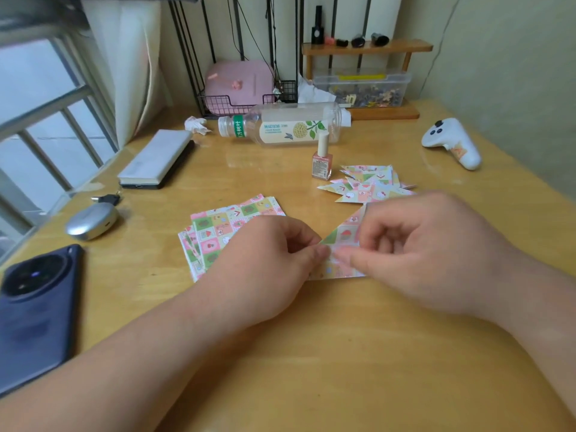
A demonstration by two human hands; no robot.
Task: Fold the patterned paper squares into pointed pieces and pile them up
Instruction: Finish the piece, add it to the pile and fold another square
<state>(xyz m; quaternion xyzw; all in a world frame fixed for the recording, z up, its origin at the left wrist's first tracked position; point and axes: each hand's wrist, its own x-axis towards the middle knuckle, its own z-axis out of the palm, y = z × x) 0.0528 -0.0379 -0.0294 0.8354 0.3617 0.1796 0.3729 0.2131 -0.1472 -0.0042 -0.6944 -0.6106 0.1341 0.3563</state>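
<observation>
Folding one sheet [341,244] near centre on the table [311,353], the left hand [268,260] pinches its left corner while the right hand [414,244] nips the flap. Match edges first, then crease firmly. Squares [224,226] lie left, the pile [367,182] far right.

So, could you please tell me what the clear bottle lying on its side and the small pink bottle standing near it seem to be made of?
The clear bottle lying on its side looks like thin transparent plastic: see-through walls, a ribbed neck and a wrapped printed label. The small pink bottle looks like glass with a matte cream cap, probably plastic; its thick squared body holds pink liquid, though clear hard plastic cannot be excluded.
</observation>
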